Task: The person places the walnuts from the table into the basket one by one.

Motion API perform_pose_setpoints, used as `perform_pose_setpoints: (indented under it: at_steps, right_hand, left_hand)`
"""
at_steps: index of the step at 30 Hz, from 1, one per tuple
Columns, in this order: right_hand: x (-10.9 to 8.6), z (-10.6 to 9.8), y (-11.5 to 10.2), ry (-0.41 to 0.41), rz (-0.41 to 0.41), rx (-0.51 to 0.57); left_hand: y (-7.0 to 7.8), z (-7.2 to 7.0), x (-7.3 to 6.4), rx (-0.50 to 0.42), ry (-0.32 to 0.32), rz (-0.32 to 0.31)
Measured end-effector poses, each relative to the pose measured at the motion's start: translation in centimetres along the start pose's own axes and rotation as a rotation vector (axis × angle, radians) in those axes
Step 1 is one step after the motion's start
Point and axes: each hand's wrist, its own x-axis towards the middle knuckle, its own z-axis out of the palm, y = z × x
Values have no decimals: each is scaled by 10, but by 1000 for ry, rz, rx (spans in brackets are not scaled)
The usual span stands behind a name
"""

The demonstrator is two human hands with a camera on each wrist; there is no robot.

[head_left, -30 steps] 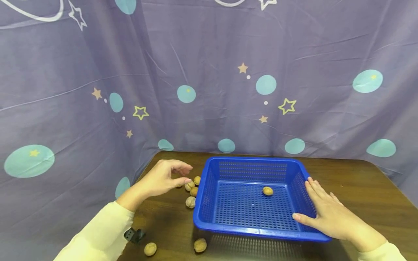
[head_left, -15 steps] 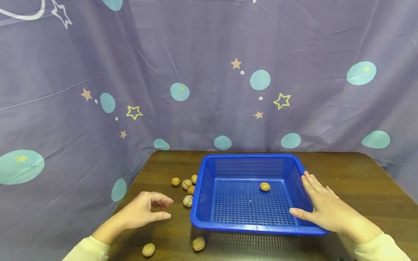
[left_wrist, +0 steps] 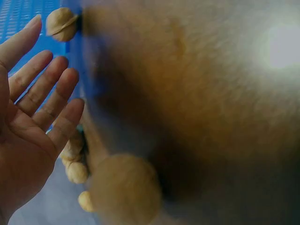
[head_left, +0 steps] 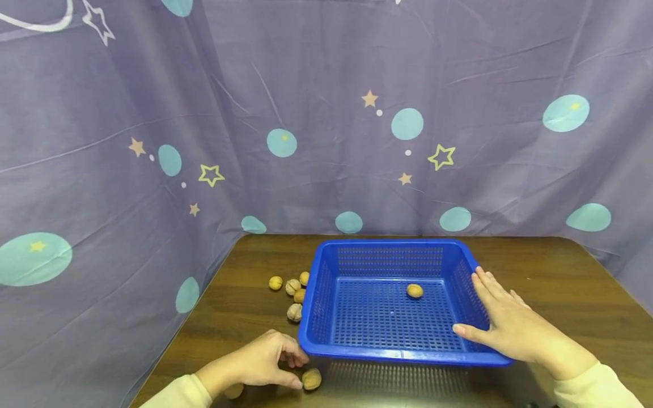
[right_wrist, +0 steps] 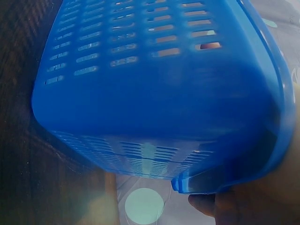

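My left hand [head_left: 270,360] reaches low over the table at the basket's front left corner, thumb tip right beside a walnut [head_left: 312,379]. In the left wrist view its fingers spread loosely, and that walnut [left_wrist: 62,23] lies just past the thumb tip. My right hand [head_left: 515,331] rests on the right rim of a blue plastic basket [head_left: 403,356], fingers fairly straight along the rim and thumb over the inner side. One walnut [head_left: 415,290] lies inside on the perforated floor. The right wrist view shows the basket's slotted outer wall [right_wrist: 154,98] up close.
Several walnuts [head_left: 293,287] lie in a loose group against the basket's left side. Another walnut [head_left: 234,391] is partly hidden under my left wrist. The brown wooden table [head_left: 551,283] ends at a purple patterned curtain [head_left: 326,187] behind and to the left.
My left hand has moved from above the walnut group back towards me, then right to the walnut before the basket. The right hand stays on the rim. The head view shifted slightly.
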Motion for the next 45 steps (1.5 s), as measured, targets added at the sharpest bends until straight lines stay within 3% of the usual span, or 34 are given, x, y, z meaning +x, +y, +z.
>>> perform_pose_setpoints:
  at_steps: [5,16,23,29,36,45]
  right_hand:
    - [0,1,1,-12,5,9]
    - [1,0,1,-2,-2,12]
    - [1,-2,0,-5,1,12]
    - [0,-1,1,-21,11,26]
    - [0,-1,1,-19,7,27]
    - [0,-1,2,-20,3,21]
  left_hand:
    - [-1,8,3,28,9,-16]
    - [-2,14,10,185,34,11]
    - [0,16,10,198,26,-3]
    - [-3,16,8,177,31,31]
    - [-3,4,3,113,32,-1]
    - [-5,-24,-10,123,117,-33]
